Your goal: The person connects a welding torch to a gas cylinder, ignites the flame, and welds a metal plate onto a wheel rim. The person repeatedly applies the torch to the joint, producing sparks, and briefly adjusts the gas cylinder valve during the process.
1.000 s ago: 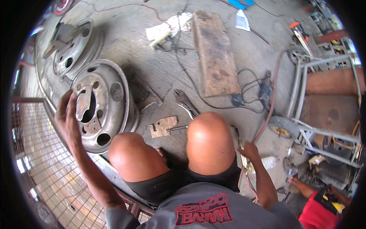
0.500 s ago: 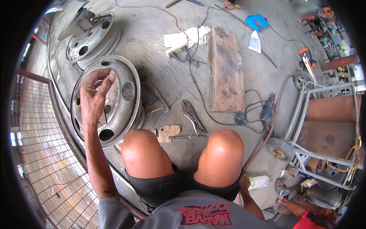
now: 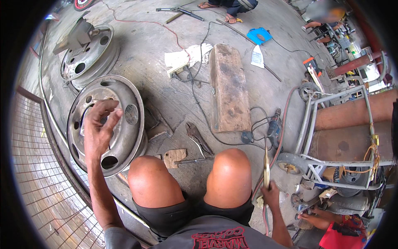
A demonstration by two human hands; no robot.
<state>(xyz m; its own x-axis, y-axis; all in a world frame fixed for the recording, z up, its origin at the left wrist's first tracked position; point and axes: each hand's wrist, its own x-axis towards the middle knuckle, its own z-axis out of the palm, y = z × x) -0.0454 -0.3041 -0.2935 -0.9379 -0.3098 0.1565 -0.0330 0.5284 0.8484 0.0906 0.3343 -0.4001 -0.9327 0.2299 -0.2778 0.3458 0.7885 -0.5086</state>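
My left hand (image 3: 99, 130) is over the grey steel wheel rim (image 3: 132, 143), its fingers loosely bent and the thumb apart. Nothing shows in its grasp; whether it touches the metal, I cannot tell. At the right, beside my knee, my right hand (image 3: 270, 196) is closed around a brass gas torch (image 3: 266, 168). Its thin tip points away from me, and red and green hoses trail below. Locking pliers (image 3: 197, 139) lie between my knees and the wooden block (image 3: 229, 89). Closer to me are a small piece of plywood (image 3: 174, 158) and a thin metal rod (image 3: 195, 160).
Another rim (image 3: 112, 50) with a metal bracket lies at the far left. White gloves (image 3: 178, 60), a blue plastic piece (image 3: 260, 35) and a corded power tool (image 3: 274, 128) are on the floor. A metal cart (image 3: 304, 124) stands right; wire mesh (image 3: 37, 166) borders the left. Other people are nearby.
My right hand has come up into view at the right with the gas torch. The view has shifted, and my left hand stays over the rim.
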